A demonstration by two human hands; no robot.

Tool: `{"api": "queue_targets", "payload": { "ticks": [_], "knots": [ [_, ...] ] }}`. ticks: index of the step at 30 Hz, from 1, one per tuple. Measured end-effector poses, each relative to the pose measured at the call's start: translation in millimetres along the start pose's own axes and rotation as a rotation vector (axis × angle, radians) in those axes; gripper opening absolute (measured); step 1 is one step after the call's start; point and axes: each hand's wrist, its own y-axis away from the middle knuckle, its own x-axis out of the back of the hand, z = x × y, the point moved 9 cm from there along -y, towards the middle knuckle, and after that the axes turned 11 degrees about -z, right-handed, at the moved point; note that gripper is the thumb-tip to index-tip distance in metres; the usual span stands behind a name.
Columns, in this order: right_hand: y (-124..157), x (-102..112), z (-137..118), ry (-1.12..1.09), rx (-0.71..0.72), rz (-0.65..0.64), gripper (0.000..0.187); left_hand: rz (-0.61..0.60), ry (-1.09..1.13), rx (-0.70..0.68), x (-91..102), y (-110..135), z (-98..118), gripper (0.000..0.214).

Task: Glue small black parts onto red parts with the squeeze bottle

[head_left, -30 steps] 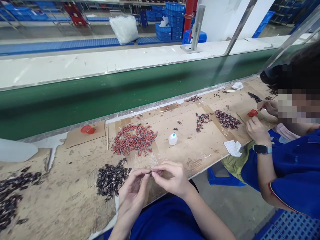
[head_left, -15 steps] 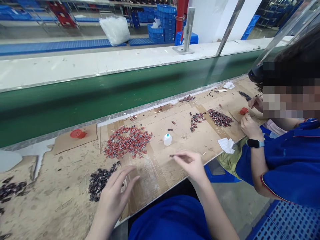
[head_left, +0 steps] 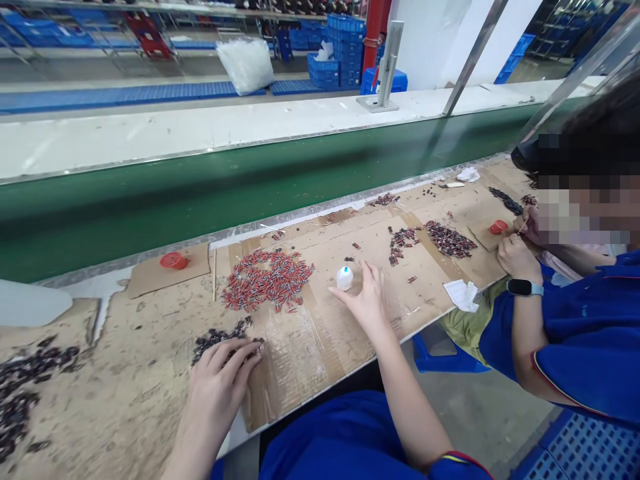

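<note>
My left hand (head_left: 223, 373) rests at a pile of small black parts (head_left: 220, 337), fingers curled and tips together. A small dark part shows at its fingertips. My right hand (head_left: 367, 297) reaches toward a small white squeeze bottle (head_left: 344, 279) with a blue tip. Its thumb and fingers are spread on either side of the bottle; whether they touch it I cannot tell. Beyond the hands lies a broad heap of small red-and-black parts (head_left: 267, 283). One dark red part (head_left: 411, 280) lies alone to the right of my right hand.
A red cup (head_left: 174, 261) sits on a cardboard piece (head_left: 200, 270), beside a thin wooden stick (head_left: 215, 275). More black parts (head_left: 40, 367) lie far left. On the right a co-worker (head_left: 520, 257) works near another red cup (head_left: 499, 227) and crumpled tissue (head_left: 463, 295).
My right hand has let go of a small dark part, now lying to the right, and moved up to the bottle. My left hand has closed its fingers at the black pile.
</note>
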Motion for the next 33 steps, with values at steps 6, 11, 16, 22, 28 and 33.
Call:
{"api": "queue_targets", "payload": {
  "ticks": [6,11,16,22,28,33],
  "knots": [
    [-12.2,-13.2,-5.6,0.014,0.016,-0.052,0.027,-0.041,-0.020,0.003,-0.4,-2.0,-3.5,0.028],
    [-8.0,-16.7,-1.6,-0.254,-0.076,-0.114,0.032,-0.012,-0.016,0.081,15.8,-10.5,-6.3,0.027],
    [3.1,-11.6,12.8,-0.561,-0.142,-0.121,0.046,-0.055,-0.005,0.193,23.0,-21.0,-19.7,0.025],
    [19.4,-3.0,31.1,-0.633,-0.190,-0.188,0.053,-0.091,-0.022,0.299,4.3,-33.3,-29.2,0.017],
    [28.4,-5.0,24.4,-0.959,-0.282,-0.136,0.033,-0.140,-0.115,0.460,-4.2,-43.7,-38.9,0.011],
    [29.8,-9.4,26.8,-1.143,-0.394,0.009,0.029,-0.122,-0.079,0.428,-5.4,-44.7,-34.4,0.016]
  ]
}}
